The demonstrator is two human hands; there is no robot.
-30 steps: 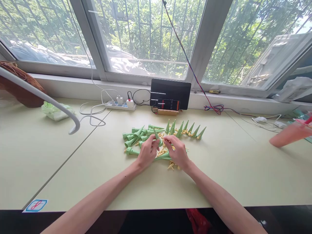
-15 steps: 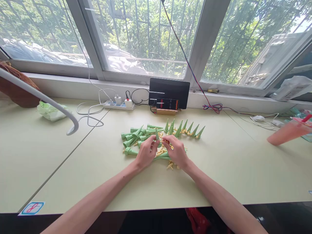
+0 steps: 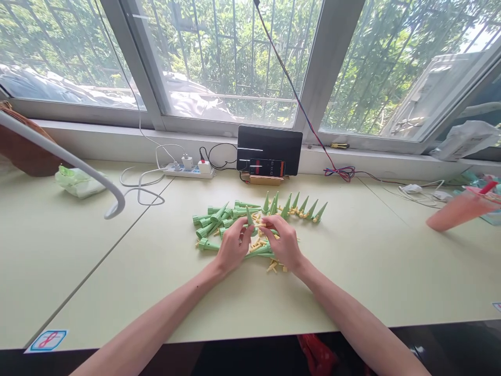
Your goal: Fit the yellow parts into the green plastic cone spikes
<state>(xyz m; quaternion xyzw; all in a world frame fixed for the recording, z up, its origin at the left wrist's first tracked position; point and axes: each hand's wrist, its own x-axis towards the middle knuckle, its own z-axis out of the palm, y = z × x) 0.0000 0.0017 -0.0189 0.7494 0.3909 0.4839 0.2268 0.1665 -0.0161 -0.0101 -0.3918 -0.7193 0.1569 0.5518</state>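
Note:
My left hand [image 3: 231, 246] pinches a green plastic watering spike [image 3: 249, 215], its point up. Close beside it, my right hand [image 3: 287, 244] is closed on a small yellow valve piece [image 3: 261, 225] between thumb and fingertips, at the spike's lower end. Whether the two parts touch is too small to tell. Under and around the hands lie loose yellow pieces [image 3: 273, 266] and more green spikes. Left of my hands is a pile of green spikes [image 3: 207, 220] lying on their sides. Behind my right hand stands a curved row of upright spikes [image 3: 312, 210], several with yellow pieces at their bases.
A phone [image 3: 267, 167] leans against a dark tablet [image 3: 270, 143] at the back of the table. A power strip [image 3: 183, 171] with white cables lies left of it. A tilted cup of pink drink [image 3: 456, 211] is at the right, a green plastic packet [image 3: 78, 183] at the left.
The view has shifted slightly. The yellow piece now shows more plainly between my right fingertips, pointing at the spike; both hands keep nearly the same place.

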